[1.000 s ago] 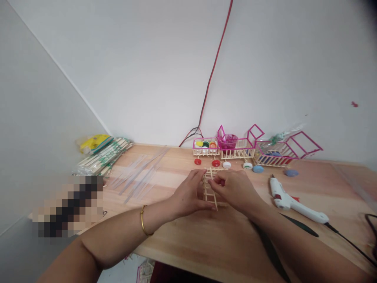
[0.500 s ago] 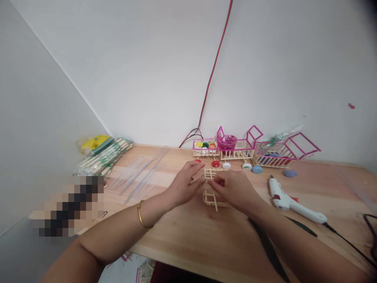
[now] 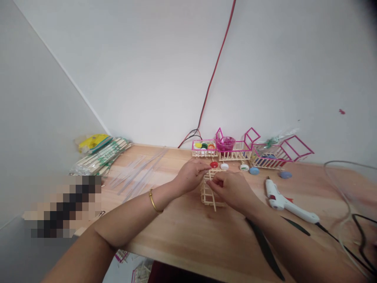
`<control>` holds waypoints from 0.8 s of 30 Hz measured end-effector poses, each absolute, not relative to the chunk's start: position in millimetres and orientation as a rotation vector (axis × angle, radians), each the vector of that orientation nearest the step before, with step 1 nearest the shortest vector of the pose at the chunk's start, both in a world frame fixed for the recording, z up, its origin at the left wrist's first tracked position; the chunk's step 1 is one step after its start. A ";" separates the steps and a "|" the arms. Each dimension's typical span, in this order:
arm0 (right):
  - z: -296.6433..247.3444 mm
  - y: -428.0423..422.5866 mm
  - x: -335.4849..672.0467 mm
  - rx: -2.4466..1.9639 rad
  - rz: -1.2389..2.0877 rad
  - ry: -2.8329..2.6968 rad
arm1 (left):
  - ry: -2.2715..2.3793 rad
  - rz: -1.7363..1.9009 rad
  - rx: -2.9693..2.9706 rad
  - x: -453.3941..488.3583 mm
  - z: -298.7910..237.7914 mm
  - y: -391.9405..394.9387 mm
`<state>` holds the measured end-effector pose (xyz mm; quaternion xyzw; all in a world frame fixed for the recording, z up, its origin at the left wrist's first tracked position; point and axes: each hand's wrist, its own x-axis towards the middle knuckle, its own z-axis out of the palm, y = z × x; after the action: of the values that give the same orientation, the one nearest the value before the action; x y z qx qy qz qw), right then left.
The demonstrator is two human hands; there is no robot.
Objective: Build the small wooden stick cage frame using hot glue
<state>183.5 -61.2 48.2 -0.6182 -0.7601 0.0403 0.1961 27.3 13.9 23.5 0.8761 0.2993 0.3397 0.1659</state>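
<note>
A small open frame of pale wooden sticks [image 3: 203, 197] lies on the table in front of me. Lengthwise across it runs a loose-looking wooden stick [image 3: 214, 200], its near end jutting past the frame. My right hand [image 3: 234, 188] pinches this stick around its middle, thumb and forefinger together. At the far end of the same stick, my left hand [image 3: 191, 173] has its fingertips pressed together; they partly hide that end. A gold bracelet [image 3: 153, 201] circles my left wrist. Whether the stick is fixed to the frame I cannot tell.
A white glue gun [image 3: 290, 206] lies at the right, with its cord trailing. Behind stand pink-and-wood stick carts [image 3: 235, 156] with bottle-cap wheels. Clear strips [image 3: 141, 173] and bagged sticks [image 3: 104, 159] lie left. A dark flat strip [image 3: 265, 247] passes by my right forearm.
My left hand has shifted away from me to the stick's far end, its fingers closing together. My right hand stays at the stick's middle. A looped cable has come into view at right.
</note>
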 end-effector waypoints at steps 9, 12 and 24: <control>49.3 -62.2 182.8 -1.736 0.118 -2.129 | 0.861 0.946 2.495 30.8 27.5 16.8; 49.1 -62.1 182.6 -1.736 0.117 -2.131 | 0.880 0.898 2.464 32.2 30.5 18.2; 48.2 -62.4 184.4 -1.734 0.109 -2.136 | 0.900 0.850 2.219 32.4 29.4 24.8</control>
<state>184.4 -62.4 48.2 -0.6178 -0.7614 0.0390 0.1928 32.4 24.8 29.4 0.8341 0.3385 0.3195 0.2960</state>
